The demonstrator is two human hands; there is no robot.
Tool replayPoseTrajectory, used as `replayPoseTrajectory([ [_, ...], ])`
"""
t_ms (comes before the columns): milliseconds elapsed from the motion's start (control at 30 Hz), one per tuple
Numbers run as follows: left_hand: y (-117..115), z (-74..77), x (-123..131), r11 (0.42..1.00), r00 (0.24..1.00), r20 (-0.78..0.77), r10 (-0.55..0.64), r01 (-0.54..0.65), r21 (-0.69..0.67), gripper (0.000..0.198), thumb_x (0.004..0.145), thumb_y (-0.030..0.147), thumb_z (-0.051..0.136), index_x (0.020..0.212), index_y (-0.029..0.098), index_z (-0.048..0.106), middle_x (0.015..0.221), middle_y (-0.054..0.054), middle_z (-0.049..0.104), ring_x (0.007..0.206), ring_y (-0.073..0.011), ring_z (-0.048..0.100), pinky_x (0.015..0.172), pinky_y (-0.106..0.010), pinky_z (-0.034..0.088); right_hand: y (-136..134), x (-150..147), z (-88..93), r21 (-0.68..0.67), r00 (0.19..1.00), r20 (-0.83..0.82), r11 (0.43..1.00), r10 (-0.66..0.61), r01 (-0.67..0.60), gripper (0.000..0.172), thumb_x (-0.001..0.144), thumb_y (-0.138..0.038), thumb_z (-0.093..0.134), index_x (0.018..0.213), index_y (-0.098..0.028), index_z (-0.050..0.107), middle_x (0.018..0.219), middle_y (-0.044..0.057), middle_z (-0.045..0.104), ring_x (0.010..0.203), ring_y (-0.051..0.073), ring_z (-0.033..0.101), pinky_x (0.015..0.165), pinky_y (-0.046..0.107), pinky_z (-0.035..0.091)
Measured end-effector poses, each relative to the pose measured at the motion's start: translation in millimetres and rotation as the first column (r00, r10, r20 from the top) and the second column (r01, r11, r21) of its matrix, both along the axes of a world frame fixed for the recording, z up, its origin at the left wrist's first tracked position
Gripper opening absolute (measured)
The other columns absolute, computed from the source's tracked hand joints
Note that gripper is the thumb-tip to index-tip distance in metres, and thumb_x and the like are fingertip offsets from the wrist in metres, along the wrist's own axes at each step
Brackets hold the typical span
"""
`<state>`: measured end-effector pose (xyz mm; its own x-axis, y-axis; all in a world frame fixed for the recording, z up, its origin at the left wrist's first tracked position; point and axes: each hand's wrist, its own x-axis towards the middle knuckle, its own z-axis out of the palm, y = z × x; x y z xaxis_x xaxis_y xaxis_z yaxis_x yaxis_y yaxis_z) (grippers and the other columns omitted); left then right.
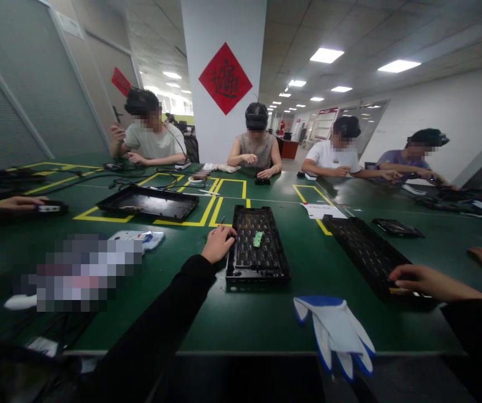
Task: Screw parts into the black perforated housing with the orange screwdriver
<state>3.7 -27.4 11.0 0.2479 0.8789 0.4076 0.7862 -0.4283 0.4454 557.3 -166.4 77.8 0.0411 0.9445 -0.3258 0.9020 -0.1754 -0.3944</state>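
Note:
My left hand (218, 244) is at the left edge of a black plastic housing tray (280, 263), its fingers curled. A thin dark tip shows by the fingertips; what they hold is unclear. Inside this tray lies a small green piece (258, 239) on a dark panel with rows of slots. My right hand (423, 280) reaches into the near end of a second black housing tray (367, 254), thumb and fingers closed together. A small yellowish piece (398, 291) shows under those fingers, and I cannot tell whether it is gripped.
A white and blue glove (337, 330) hangs over the table's front edge. Another black tray (149, 202) stands at the back left, a dark flat part (396, 228) at the right. White paper (324, 211) lies behind the second tray. Co-workers sit across and at both sides; cables run left.

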Motion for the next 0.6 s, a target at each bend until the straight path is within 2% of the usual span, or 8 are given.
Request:
replayPoseTrajectory([
  [100,0.6,-0.5,-0.1,1.0,1.0,0.001,-0.004,0.004,0.007,0.021,0.078,0.026,0.039,0.092,0.025,0.054,0.1,-0.001,0.052,0.104,-0.0169,0.043,0.097,-0.036,0.025,1.8,14.9,-7.0,0.024,0.998,0.022,0.998,-0.066,0.065,0.025,0.065,-0.033,0.06,0.085,-0.019,0.065,0.085,0.007,0.066,0.08,0.024,0.059,0.07,0.029,0.041],
  [267,0.6,-0.4,0.4,1.0,1.0,-0.003,0.004,-0.004,0.001,0.021,0.078,0.026,0.039,0.093,0.025,0.054,0.1,-0.002,0.052,0.103,-0.0171,0.043,0.097,-0.036,0.025,7.1,23.4,-14.1,0.106,0.978,0.195,0.993,-0.08,0.06,0.019,0.066,-0.03,0.059,0.078,-0.019,0.067,0.079,0.007,0.067,0.075,0.024,0.06,0.065,0.03,0.041],
  [400,-0.3,0.4,0.6,1.0,1.0,-0.001,0.002,-0.002,-0.001,0.021,0.078,0.026,0.039,0.092,0.025,0.054,0.1,-0.002,0.052,0.103,-0.0171,0.043,0.097,-0.036,0.025,10.6,18.0,-6.7,0.12,0.969,0.232,0.991,-0.087,0.06,0.016,0.065,-0.027,0.06,0.075,-0.017,0.068,0.077,0.007,0.067,0.075,0.024,0.06,0.067,0.03,0.041],
  [500,-0.9,0.8,0.8,1.0,1.0,0.0,0.007,-0.007,-0.005,0.021,0.078,0.026,0.039,0.092,0.025,0.054,0.1,-0.001,0.052,0.103,-0.017,0.043,0.097,-0.036,0.025,13.5,11.9,3.7,0.187,0.974,0.182,0.977,-0.136,0.102,0.026,0.067,-0.035,0.059,0.084,-0.017,0.067,0.082,0.007,0.067,0.08,0.025,0.06,0.069,0.03,0.041],
  [567,-1.1,0.7,0.8,1.0,1.0,0.0,0.01,-0.01,-0.006,0.021,0.078,0.026,0.039,0.092,0.025,0.054,0.1,-0.002,0.052,0.103,-0.017,0.043,0.097,-0.037,0.025,15.5,7.3,8.1,0.241,0.981,0.158,0.968,-0.112,0.072,0.033,0.066,-0.04,0.06,0.09,-0.019,0.065,0.09,0.007,0.066,0.085,0.025,0.059,0.074,0.029,0.041],
  [600,-1.1,0.6,0.7,1.0,1.0,0.001,0.009,-0.009,-0.004,0.021,0.078,0.026,0.039,0.092,0.025,0.054,0.1,-0.002,0.052,0.103,-0.017,0.044,0.097,-0.036,0.025,16.2,4.8,8.9,0.253,0.986,0.152,0.967,-0.076,0.036,0.031,0.066,-0.04,0.06,0.087,-0.018,0.066,0.093,0.007,0.065,0.088,0.025,0.058,0.077,0.029,0.041],
])
